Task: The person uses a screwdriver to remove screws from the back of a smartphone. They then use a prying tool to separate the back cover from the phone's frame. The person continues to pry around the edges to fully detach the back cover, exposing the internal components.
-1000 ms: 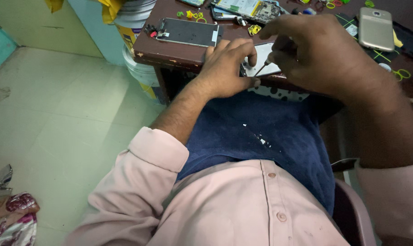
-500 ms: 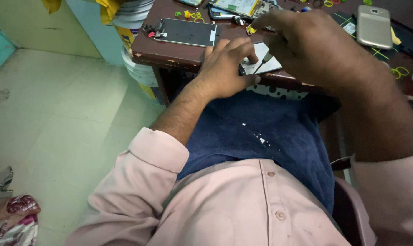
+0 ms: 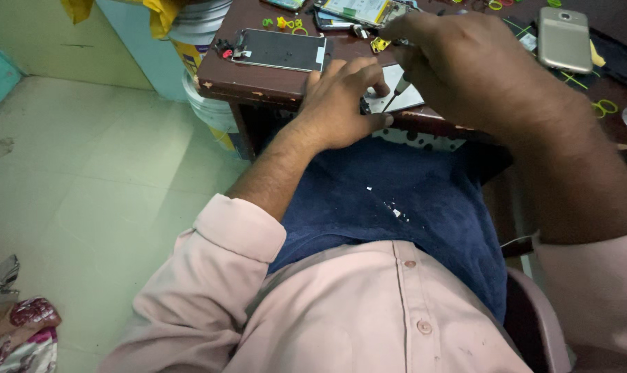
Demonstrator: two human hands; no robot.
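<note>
My left hand (image 3: 344,103) rests on the front edge of a dark brown table (image 3: 258,79), its fingers pinning down a small flat grey phone part (image 3: 396,100). Above it my right hand (image 3: 465,65) grips a thin screwdriver (image 3: 395,91) whose tip points down at that part. Most of the part is hidden under the two hands. Both sleeves are pale pink, and a dark blue cloth (image 3: 396,200) covers my lap below the table edge.
A dark phone screen panel (image 3: 279,50) lies at the table's left end. A gold phone (image 3: 563,40) lies face down at the right. Small yellow and green rings and another opened phone (image 3: 358,10) are scattered on top. Stacked buckets (image 3: 203,83) stand beside the table on a green floor.
My right hand has shifted slightly up and away over the part, with the screwdriver still in it. The left hand stays on the part. The view has dipped a little.
</note>
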